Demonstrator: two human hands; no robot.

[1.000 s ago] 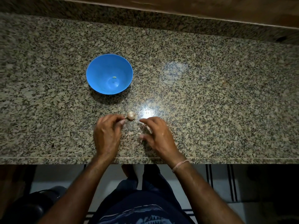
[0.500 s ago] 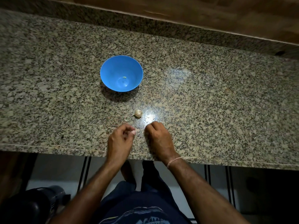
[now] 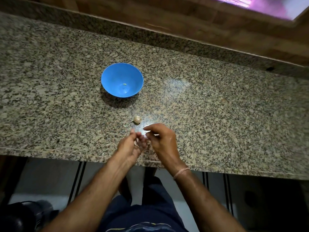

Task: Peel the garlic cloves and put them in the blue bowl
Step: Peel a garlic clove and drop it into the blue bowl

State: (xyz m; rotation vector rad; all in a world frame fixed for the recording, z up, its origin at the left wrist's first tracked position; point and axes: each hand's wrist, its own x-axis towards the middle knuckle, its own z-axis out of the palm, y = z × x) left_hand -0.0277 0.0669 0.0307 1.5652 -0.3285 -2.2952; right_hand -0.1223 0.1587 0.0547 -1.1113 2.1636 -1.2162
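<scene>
Blue bowl (image 3: 111, 81) stands on the granite counter (image 3: 217, 114) and holds one small yellowish piece (image 3: 124, 84) near its bottom. The garlic (image 3: 137, 119) lies on the counter between the bowl and the hands, touching neither. Its thin tail points to the near left. The left hand (image 3: 130, 146) and right hand (image 3: 161, 139) bring their fingertips together under a bright glare; I cannot tell whether they pinch anything.

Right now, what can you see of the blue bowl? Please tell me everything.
The bowl is round, bright blue and smooth, plastic by its look. It stands upright on the granite counter, mouth up, beyond the garlic. One small pale piece lies near its bottom; it holds nothing else. The left hand and right hand are both apart from it.
</scene>
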